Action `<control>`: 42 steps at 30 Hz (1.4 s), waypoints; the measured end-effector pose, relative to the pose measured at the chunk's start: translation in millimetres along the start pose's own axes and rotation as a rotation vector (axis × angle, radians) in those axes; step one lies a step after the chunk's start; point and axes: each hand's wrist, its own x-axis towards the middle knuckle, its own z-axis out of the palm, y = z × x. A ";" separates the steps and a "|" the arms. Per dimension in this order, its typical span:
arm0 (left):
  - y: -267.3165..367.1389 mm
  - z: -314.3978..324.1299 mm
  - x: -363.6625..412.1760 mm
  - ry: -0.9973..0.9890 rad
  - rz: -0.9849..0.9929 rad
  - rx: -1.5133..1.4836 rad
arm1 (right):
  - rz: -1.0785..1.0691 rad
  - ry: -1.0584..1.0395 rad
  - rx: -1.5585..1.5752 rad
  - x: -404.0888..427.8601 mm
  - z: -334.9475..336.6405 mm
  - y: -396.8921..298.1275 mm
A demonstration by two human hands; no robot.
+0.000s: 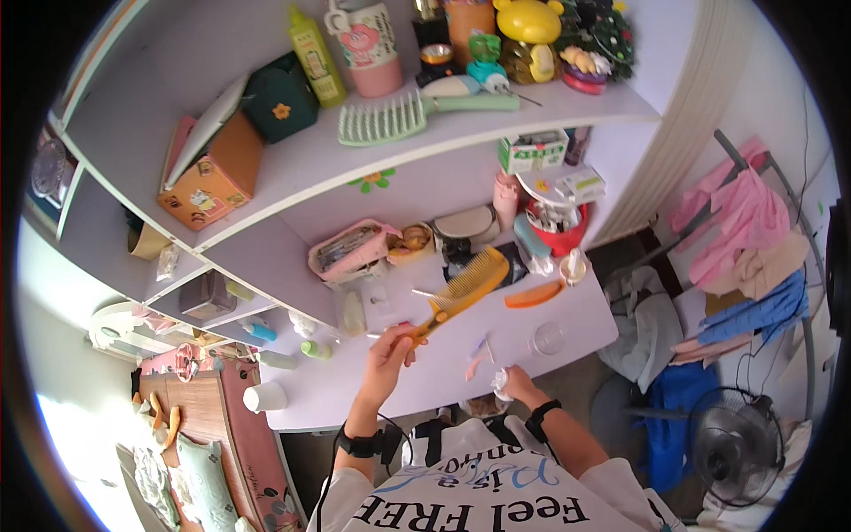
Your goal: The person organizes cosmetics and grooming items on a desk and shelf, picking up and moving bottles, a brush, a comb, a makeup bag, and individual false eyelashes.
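Raised over the white desk [425, 379], my left hand [389, 356] grips the handle of a yellow-orange comb [469, 282], its teeth pointing up and to the left. My right hand [518, 386], near the desk's front edge, is closed on a crumpled white tissue [500, 384]. An orange comb or comb-shaped piece [534, 294] lies on the desk beyond the yellow one. Small pink and purplish strips [475, 366] lie just beyond my right hand, and a clear round container [548, 338] stands to their right.
Along the desk's back are a pink basket [352, 249], a grey case [465, 223] and a red container [562, 233]. A green vented hairbrush [385, 123] lies on the shelf above. A white cup [264, 397] is at the left edge; a fan [734, 445] stands lower right.
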 end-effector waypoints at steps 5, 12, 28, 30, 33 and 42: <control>84.4 -27.4 21.5 0.311 0.339 0.015 | -0.052 -0.061 -0.069 13.3 1.6 18.4; 148.3 -70.0 48.7 0.669 0.548 -0.131 | 0.027 -0.063 -0.053 12.9 -11.5 14.2; 145.1 -81.7 75.7 0.555 0.502 0.304 | 0.117 0.032 -0.032 10.8 2.1 23.2; 122.6 -71.6 71.7 0.707 0.651 0.292 | 0.135 0.029 -0.036 12.4 1.7 27.2; 32.6 -75.7 51.9 0.806 0.590 0.304 | 0.155 0.035 -0.027 8.6 1.6 19.7; -208.8 33.7 38.6 -0.230 -0.198 0.779 | 0.253 0.042 -0.019 3.5 1.6 5.4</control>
